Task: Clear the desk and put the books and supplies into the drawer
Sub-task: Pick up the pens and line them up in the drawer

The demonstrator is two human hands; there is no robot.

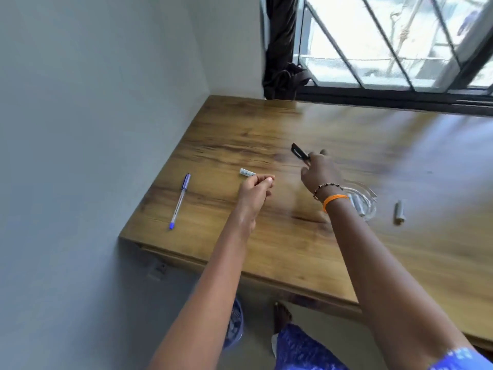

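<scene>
Both arms reach out over the wooden bench point(266, 236), which sits in a corner between a grey wall and a barred window point(386, 44). The left hand point(256, 189) is curled closed around a small white tube point(247, 172), whose end sticks out past the knuckles toward the wall. The right hand point(318, 172), with a bead bracelet and an orange band point(334, 201) on its wrist, pinches a thin dark tool point(300, 152) between fingertips; the tool points up and left, lifted off the wood. What the tool is I cannot tell through the blur. A blue pen point(180, 201) lies near the bench's left edge, well apart from both hands. A clear glass dish point(369, 198) sits just behind the right wrist with small grey pieces in it, and another grey piece point(399, 211) lies beside it to the right.
</scene>
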